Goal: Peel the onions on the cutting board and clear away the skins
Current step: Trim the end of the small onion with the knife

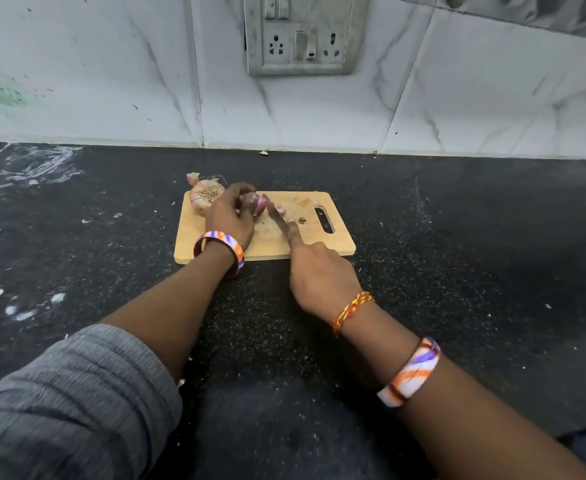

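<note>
Gripping a small purplish onion [251,202] on the wooden cutting board [333,242], the left hand [230,220] curled round it. Just to its right, the right hand [319,275] held a knife [277,216], blade angled toward it. A papery, unpeeled onion [204,199] sat at the board's far-left corner, on the black speckled tabletop [457,271].

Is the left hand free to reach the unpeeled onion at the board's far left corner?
Probably not right away: the left hand already grips another onion. The unpeeled onion lies right beside it, nothing between.
</note>
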A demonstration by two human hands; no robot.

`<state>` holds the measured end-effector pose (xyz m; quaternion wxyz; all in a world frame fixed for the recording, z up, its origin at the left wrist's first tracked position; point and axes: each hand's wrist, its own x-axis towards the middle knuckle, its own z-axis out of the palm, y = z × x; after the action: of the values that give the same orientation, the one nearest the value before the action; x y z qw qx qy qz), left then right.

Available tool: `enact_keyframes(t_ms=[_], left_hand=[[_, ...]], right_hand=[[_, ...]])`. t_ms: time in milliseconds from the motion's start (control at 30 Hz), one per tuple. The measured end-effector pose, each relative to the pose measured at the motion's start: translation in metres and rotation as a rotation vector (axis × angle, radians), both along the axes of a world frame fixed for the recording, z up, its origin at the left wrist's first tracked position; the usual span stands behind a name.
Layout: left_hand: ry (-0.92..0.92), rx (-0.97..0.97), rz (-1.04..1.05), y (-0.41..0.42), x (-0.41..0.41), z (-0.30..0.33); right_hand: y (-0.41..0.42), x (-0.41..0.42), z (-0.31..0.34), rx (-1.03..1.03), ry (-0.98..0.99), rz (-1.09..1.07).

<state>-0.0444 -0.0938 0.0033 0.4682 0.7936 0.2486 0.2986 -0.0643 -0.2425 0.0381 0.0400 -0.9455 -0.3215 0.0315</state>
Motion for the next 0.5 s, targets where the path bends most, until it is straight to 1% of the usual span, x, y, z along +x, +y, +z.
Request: enact_keyframes(t_ms=[100, 233, 333, 433, 500], left_hand=[[-0.008, 0.026, 0.019, -0.002, 0.000, 0.000], [-0.002, 0.006, 0.027, 0.000, 0.000, -0.001], [-0.033, -0.094, 0.012, 0.001, 0.001, -0.001], [-0.026, -0.091, 0.022, 0.001, 0.000, 0.000], [-0.040, -0.130, 0.011, 0.002, 0.000, 0.001]], right_hand=[[-0.005, 0.008, 0.006, 0.100, -0.096, -0.089], [-0.009, 0.025, 0.010, 0.100, -0.180, -0.211], [-0.011, 0.037, 0.006, 0.055, -0.170, -0.259], [-0.011, 0.043, -0.001, 0.007, -0.135, -0.263], [-0.010, 0.045, -0.005, -0.019, -0.120, -0.261]])
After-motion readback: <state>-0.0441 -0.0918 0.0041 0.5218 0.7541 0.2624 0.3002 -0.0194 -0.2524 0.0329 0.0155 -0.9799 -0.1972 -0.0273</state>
